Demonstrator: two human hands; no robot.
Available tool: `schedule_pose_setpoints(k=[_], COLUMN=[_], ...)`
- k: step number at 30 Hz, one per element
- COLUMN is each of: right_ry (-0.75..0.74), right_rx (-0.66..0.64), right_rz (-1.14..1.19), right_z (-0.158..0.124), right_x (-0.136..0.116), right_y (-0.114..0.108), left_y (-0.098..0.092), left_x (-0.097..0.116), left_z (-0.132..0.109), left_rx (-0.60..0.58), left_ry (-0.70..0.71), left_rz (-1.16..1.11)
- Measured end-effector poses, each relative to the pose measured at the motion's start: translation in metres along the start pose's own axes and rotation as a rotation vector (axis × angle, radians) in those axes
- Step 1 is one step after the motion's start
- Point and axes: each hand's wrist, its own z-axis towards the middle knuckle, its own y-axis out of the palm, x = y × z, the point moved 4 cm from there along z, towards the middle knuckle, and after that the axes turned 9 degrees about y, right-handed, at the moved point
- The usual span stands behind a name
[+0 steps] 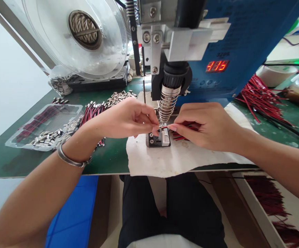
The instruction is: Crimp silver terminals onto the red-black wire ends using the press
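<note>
My left hand point(135, 117) is closed in a pinch at the soldering fixture point(159, 139), its fingertips on a small metal connector point(160, 127). From the other side my right hand point(203, 124) pinches a red and black wire point(165, 127), whose end meets the connector over the fixture. Directly above stands the soldering head point(169, 100), wrapped in a coiled spring. More red and black wires point(181, 136) lie on the white cloth point(149, 162), partly hidden under my right hand.
A clear plastic tray point(12, 143) with connectors and wires stands at the left, beside a pile of wired connectors point(94, 110). The blue machine point(216, 82) with a red display rises behind my hands. Red wires point(260, 98) lie at right, near a black cable point(288, 129).
</note>
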Motion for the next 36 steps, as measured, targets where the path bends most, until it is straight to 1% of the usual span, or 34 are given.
schedule_pose_setpoints(k=[10, 36], right_ry=[0.060, 0.100], right_rx=[-0.002, 0.013], right_rz=[0.029, 0.030], right_z=[0.0001, -0.0013], right_x=[-0.0007, -0.0019], right_y=[-0.0005, 0.0009], left_y=[-0.0006, 0.0010], left_x=[0.0000, -0.0013], left_z=[0.0002, -0.0008], left_rx=[0.001, 0.000], left_ry=[0.007, 0.005], left_rz=[0.011, -0.003])
